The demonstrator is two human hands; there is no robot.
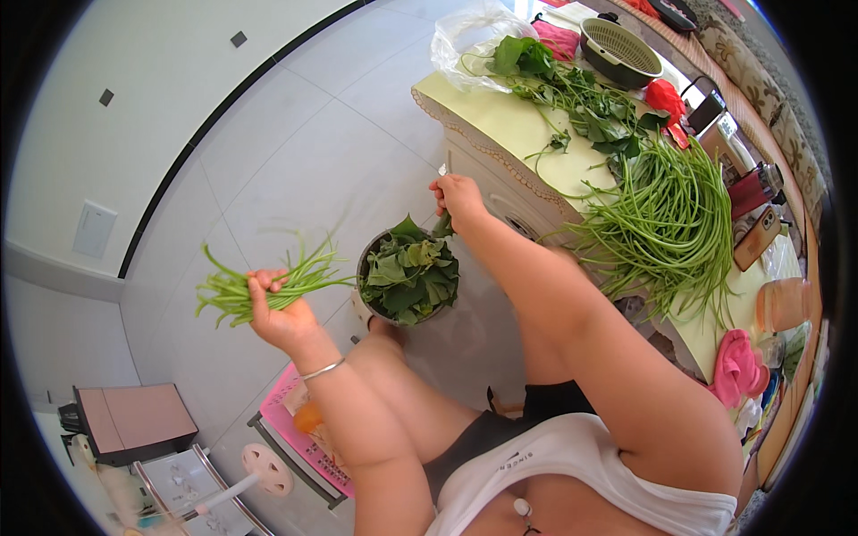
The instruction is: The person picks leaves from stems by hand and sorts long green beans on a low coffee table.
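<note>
My left hand (284,313) is closed round a bunch of long green leaf stems (228,295), which stick out on both sides of the fist. Right of it, my right hand (460,201) is closed above the far edge of a round container (360,275) heaped with green leaves (411,272). Something dark green shows just under its fingers; whether they grip it I cannot make out. On the yellow-topped table (572,174) to the right lies a big pile of trimmed green stems (666,219). Leafy vines (581,103) are spread beyond that pile.
A clear plastic bag (474,45) and an olive-green colander (621,54) stand at the table's far end. Along its right side are a phone (756,238), a glass jar (783,305) and a pink cloth (735,368). A pink basket (286,393) is beside my leg.
</note>
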